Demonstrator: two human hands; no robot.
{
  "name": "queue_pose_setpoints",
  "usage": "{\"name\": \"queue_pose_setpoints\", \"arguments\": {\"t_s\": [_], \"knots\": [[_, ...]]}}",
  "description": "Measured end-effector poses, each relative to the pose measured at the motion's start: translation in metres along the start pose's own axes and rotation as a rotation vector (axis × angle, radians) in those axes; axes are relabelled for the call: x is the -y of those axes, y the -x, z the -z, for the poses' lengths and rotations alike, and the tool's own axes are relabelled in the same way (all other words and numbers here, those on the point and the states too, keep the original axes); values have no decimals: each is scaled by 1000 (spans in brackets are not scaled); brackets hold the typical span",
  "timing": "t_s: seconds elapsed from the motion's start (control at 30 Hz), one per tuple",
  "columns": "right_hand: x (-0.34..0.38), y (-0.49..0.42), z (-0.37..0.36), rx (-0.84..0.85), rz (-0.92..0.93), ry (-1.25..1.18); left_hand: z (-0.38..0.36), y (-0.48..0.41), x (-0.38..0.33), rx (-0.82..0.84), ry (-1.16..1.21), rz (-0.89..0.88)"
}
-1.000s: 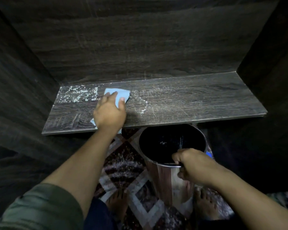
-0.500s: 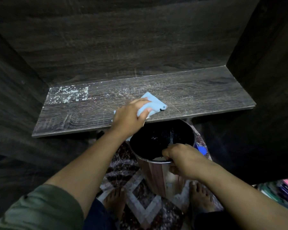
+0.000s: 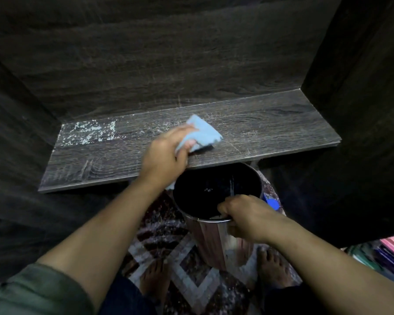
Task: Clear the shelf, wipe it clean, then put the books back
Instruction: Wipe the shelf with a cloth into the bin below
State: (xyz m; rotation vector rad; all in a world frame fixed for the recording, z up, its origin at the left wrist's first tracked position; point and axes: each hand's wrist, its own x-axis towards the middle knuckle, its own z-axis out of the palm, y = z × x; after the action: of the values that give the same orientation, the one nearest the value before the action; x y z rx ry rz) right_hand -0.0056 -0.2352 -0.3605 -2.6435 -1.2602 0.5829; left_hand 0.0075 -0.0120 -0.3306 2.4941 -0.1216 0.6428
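Step in hand: the wipe, the second of three. The shelf (image 3: 271, 130) carries no books. The left hand (image 3: 164, 155) is over its middle, fingers and thumb curled round a bunched blue cloth (image 3: 203, 133), whose free part lies on the board just ahead of the knuckles. The right hand (image 3: 243, 214) has its fingers hooked over the near rim of a metal bin (image 3: 209, 242) and grips it; the bin's mouth sits just below the shelf's front edge, directly under the cloth hand, judged to be there to catch what is swept off. A patch of white flecked residue (image 3: 89, 133) lies at the shelf's far left rear corner, with fainter specks and streaks across the middle, so the wipe is judged roughly half done at best. The next move probably calls for taking the cloth to that left corner, drawing the residue forward over the edge, and shifting the bin left beneath it; otherwise it lands on the patterned rug (image 3: 168, 226). The books (image 3: 391, 253), pink, green and dark covers, lie off the shelf at the lower right edge of view, partly cut off; restocking is not yet begun. Writing: none legible on bin, cloth or books; no brand or label can be made out.
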Motion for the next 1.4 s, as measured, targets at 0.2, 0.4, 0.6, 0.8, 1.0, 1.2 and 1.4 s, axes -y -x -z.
{"name": "queue_pose_setpoints", "arguments": {"t_s": [0.2,0.4,0.6,0.8,1.0,1.2,1.4], "knots": [[0,2,2,-1,-13,18,-10,1,16,302,-384,361],[-3,5,7,11,-27,11,-17,13,3,287,-306,71],[-6,6,7,28,-52,-6,10,20,-15,490,5,-77],[0,4,9,16,-62,-2,38,24,-22,205,-38,-21],[0,1,9,3,-37,15,14,35,-22,286,-140,156],[2,-6,6,-18,-4,-3,19,34,-17,325,-240,186],[18,-20,10,-42,38,11,47,20,24,18,-332,382]]}}
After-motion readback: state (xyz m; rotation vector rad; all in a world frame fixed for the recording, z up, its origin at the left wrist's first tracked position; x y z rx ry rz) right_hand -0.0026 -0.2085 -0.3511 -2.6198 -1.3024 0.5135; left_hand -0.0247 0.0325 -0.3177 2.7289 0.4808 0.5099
